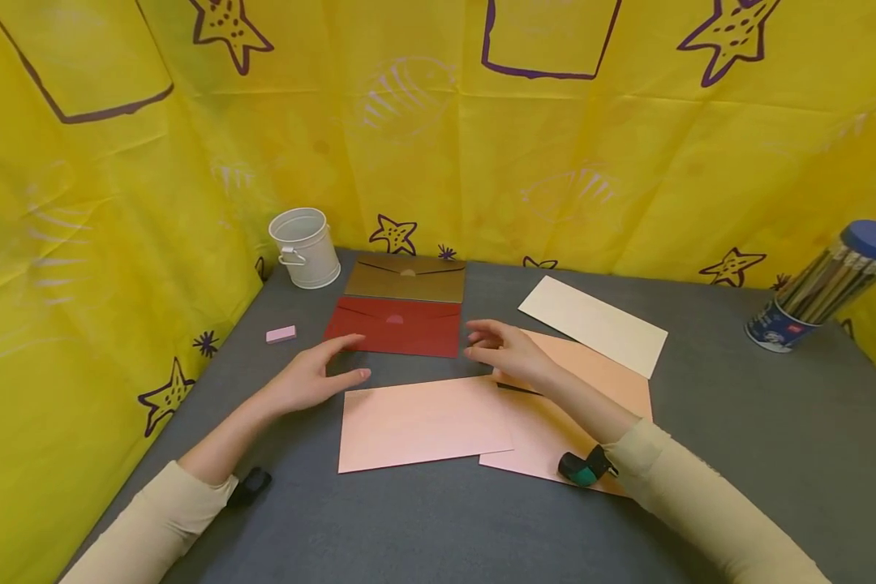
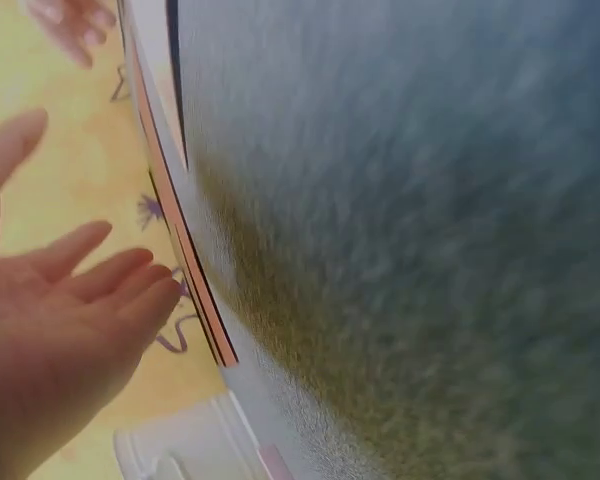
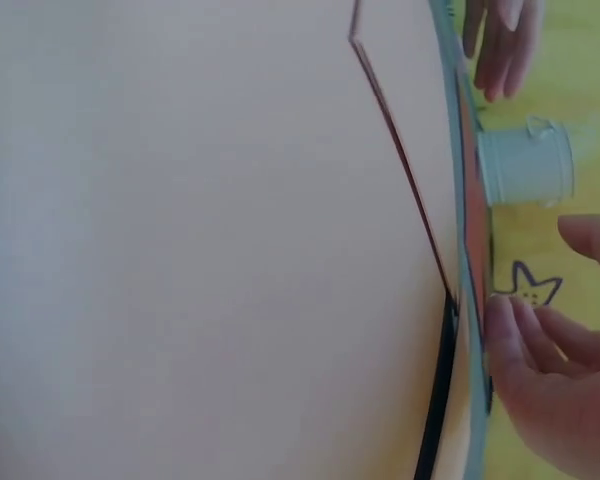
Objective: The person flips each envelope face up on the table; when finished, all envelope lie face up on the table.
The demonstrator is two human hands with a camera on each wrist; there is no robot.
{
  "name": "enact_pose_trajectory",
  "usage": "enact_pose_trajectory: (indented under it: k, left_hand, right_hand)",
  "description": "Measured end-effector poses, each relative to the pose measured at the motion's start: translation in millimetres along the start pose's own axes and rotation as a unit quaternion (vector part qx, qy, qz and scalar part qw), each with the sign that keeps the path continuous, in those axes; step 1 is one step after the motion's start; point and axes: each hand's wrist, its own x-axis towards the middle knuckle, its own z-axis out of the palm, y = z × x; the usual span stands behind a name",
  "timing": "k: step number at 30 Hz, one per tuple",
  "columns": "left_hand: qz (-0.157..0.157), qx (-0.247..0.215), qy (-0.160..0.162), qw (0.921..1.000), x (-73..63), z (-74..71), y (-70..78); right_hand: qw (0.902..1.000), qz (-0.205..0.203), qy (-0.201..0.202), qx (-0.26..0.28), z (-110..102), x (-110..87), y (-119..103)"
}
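Note:
A red envelope (image 1: 401,326) lies flat on the table, directly in front of a gold envelope (image 1: 405,278). My left hand (image 1: 314,377) is by the red envelope's near left corner, fingers spread and holding nothing. Past that envelope's right edge, my right hand (image 1: 514,353) hovers with loosely bent fingers and nothing in its grasp. Below the right hand and forearm are a peach envelope (image 1: 599,365) and a light pink envelope (image 1: 533,438), both partly hidden. Another pale pink envelope (image 1: 423,422) lies between the hands, nearer me, its right end overlapping its neighbour.
A cream envelope (image 1: 599,320) lies at an angle at the back right. A white metal bucket (image 1: 307,251) stands at the back left, with a pink eraser (image 1: 281,334) before it. At far right stands a blue-lidded tub of pencils (image 1: 821,284). A yellow patterned cloth (image 1: 409,146) hangs behind.

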Motion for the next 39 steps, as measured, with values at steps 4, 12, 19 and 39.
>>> enact_pose_trajectory:
  k: [4,12,19,39]
  left_hand:
    - [0.030,0.021,-0.054,0.9979,-9.7,8.7,6.2]
    - [0.077,0.053,-0.151,0.9842,-22.8,19.9,11.6]
    - [0.116,0.108,-0.180,0.9708,-26.8,25.2,14.7]
    - [0.130,0.122,-0.217,0.9598,-27.9,25.7,11.6]
  right_hand:
    - [0.9970,-0.050,-0.011,-0.059,-1.4,-10.6,-0.6]
    - [0.9756,-0.141,-0.060,-0.157,-0.9,-36.2,4.8]
    - [0.9502,-0.158,-0.139,-0.230,-0.8,-48.8,11.7]
    - [0.9049,-0.201,-0.199,-0.318,5.4,-58.5,15.0]
